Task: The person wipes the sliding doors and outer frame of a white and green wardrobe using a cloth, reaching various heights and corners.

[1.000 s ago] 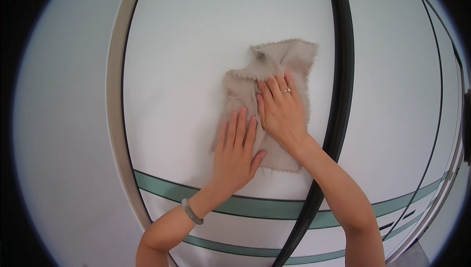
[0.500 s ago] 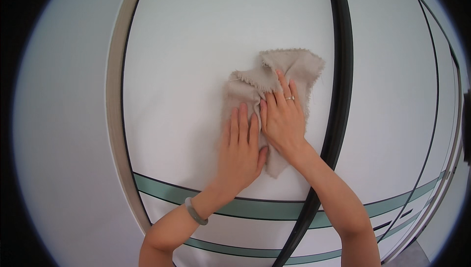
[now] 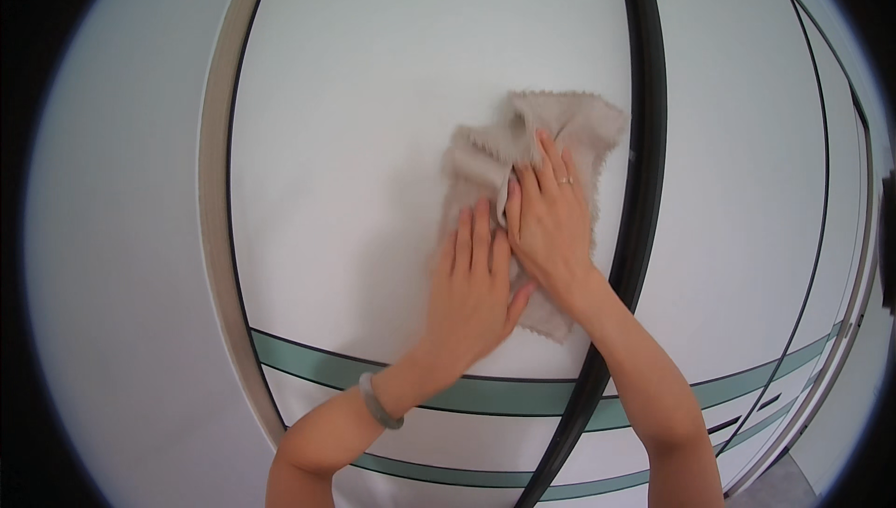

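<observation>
A beige cloth (image 3: 586, 121) with frayed edges lies rumpled against a white panel (image 3: 373, 88). On its right part my right hand (image 3: 553, 223), with a ring on one finger, presses with fingers stretched out. A fold of the cloth bunches up beside that hand's thumb. My left hand (image 3: 471, 293) lies flat over the cloth's lower left part, fingers extended and thumb apart. A grey-green bangle (image 3: 378, 403) circles my left wrist. The two hands are side by side, the right one a little higher.
A black vertical strip (image 3: 651, 135) borders the panel just right of the cloth. Green bands (image 3: 513, 396) cross below the hands. At the left runs a light wood-toned edge (image 3: 217, 181) beside a pale wall (image 3: 112, 228). Another white panel (image 3: 737, 181) stands to the right.
Both hands and the cloth have slid slightly to the right, bringing the cloth's upper corner close to the black strip. The cloth's folds have shifted.
</observation>
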A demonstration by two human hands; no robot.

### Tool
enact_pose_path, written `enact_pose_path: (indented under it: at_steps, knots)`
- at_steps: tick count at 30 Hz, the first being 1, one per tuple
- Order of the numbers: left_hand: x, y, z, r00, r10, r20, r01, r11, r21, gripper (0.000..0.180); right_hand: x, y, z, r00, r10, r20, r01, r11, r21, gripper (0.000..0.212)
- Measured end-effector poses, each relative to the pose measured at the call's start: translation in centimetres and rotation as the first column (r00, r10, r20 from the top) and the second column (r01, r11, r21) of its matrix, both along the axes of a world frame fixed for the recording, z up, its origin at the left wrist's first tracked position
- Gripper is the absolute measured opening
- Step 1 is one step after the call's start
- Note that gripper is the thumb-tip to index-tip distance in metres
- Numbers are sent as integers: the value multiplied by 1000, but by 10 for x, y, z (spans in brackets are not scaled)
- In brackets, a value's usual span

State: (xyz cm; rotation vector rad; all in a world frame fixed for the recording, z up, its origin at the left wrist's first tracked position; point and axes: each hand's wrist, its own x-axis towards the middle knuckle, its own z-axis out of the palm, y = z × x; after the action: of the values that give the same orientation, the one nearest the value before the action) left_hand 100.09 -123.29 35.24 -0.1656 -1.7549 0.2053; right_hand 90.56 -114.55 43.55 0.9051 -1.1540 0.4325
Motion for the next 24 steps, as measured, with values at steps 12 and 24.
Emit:
enact_pose_path:
  at_steps: [12,24]
  knots:
    - [-27,-5,75,981,8,-193,-12,1000,-21,63,-10,1,119,990,-45,-132,42,999,-24,41]
    - [-13,-2,44,988,13,-154,-18,1000,-26,61,-6,-12,125,986,107,-129,-95,991,93,35]
